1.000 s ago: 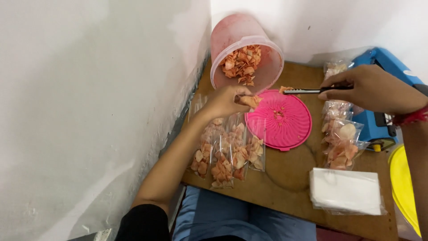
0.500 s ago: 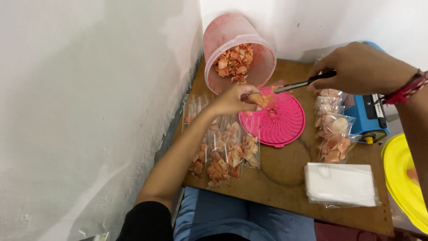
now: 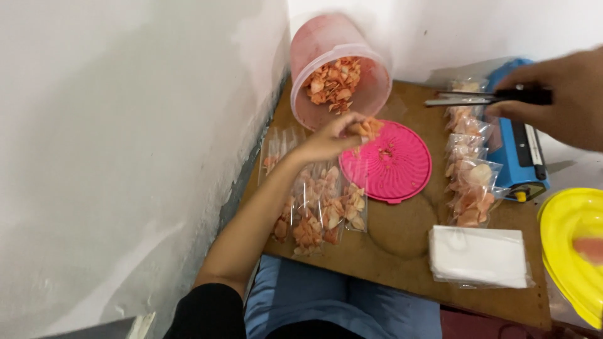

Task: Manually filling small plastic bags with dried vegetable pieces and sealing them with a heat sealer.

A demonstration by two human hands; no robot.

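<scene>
My left hand (image 3: 330, 139) pinches a few orange chips (image 3: 366, 128) over the edge of the pink round lid (image 3: 396, 162). Several clear packets of chips (image 3: 317, 207) lie under that hand on the wooden board (image 3: 402, 235). My right hand (image 3: 559, 97) is raised at the right and grips black-handled metal tongs (image 3: 480, 97), whose tips point left and hold nothing. A pink bucket (image 3: 336, 63) tipped on its side holds more orange chips.
More filled packets (image 3: 471, 169) lie right of the pink lid. A blue sealing machine (image 3: 521, 144) stands behind them. A stack of empty clear bags (image 3: 478, 256) lies at the front right. A yellow lid (image 3: 575, 245) is at the far right. White walls close the left and back.
My right hand has pulled the tongs away from the pink lid, up and to the right. My left hand stays by the lid with the chips, lifted slightly.
</scene>
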